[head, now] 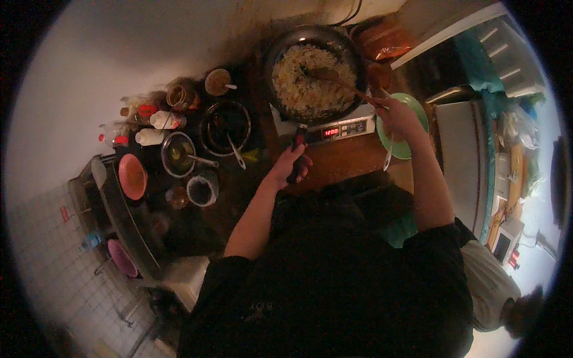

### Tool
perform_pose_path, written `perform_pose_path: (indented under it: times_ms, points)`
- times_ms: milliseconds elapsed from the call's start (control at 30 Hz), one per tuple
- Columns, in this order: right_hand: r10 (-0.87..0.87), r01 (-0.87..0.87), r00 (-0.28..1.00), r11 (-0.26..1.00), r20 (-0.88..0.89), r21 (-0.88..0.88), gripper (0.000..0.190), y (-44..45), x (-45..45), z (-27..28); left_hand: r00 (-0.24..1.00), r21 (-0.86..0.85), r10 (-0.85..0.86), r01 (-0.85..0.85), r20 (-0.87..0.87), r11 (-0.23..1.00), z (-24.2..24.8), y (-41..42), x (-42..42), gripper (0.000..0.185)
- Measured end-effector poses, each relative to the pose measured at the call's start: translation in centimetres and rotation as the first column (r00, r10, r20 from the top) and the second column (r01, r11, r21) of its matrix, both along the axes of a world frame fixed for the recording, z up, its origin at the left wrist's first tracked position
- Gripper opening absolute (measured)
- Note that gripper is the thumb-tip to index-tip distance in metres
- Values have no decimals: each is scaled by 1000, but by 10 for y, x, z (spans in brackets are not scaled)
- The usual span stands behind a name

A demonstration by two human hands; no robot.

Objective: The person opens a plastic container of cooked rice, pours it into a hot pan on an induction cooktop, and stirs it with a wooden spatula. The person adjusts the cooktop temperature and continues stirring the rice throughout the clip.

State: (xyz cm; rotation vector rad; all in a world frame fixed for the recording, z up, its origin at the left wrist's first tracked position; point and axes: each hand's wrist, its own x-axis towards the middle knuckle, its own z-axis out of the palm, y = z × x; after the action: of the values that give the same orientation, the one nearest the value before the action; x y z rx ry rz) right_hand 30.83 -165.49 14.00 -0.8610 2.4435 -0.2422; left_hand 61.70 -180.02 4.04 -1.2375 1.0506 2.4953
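Note:
A dark wok (286, 109) stands on an electric cooktop (318, 135) with a lit red display. My left hand (291, 165) is wrapped around the wok's dark handle (300, 139). In my right hand (397, 115) is a wooden spatula (344, 83), its blade resting in fried rice (295, 85) mixed with small coloured bits. Beneath my right forearm sits a light green bowl (416, 104), partly hidden, with a white spoon (388, 156) leaning out of it.
To the left are sauce bottles (152, 137), an open jar (180, 96), a metal pot (163, 154) with a ladle, a dark pan (247, 129) and a pink bowl (132, 176). Beyond the wok's right side lies an orange-red container (385, 40). Another person (490, 286) is behind me at right.

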Motion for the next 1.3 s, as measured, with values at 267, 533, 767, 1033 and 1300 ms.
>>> perform_pose_path:
  times_ms: [267, 533, 767, 1033, 1300]
  points:
    - [47, -22, 993, 977, 113, -211, 37, 41, 9, -69, 915, -280, 0, 123, 404, 952, -42, -18, 146, 37]
    - [1, 79, 948, 968, 318, -239, 41, 45, 14, -80, 286, -206, -873, 954, 395, 219, -171, 64, 176, 51]
    - [-7, 33, 990, 983, 141, -180, 40, 29, 28, -61, 77, -241, -830, 968, 552, -71, -189, 86, 136, 59]
    - [-83, 89, 993, 994, 83, -68, 37, 35, 46, -3, 24, -234, -872, 967, 489, -104, -207, 79, 129, 60]
    - [56, -61, 998, 985, 32, 163, 37, 33, 54, 68, -54, -206, -876, 963, 480, -173, -209, 81, 117, 59]
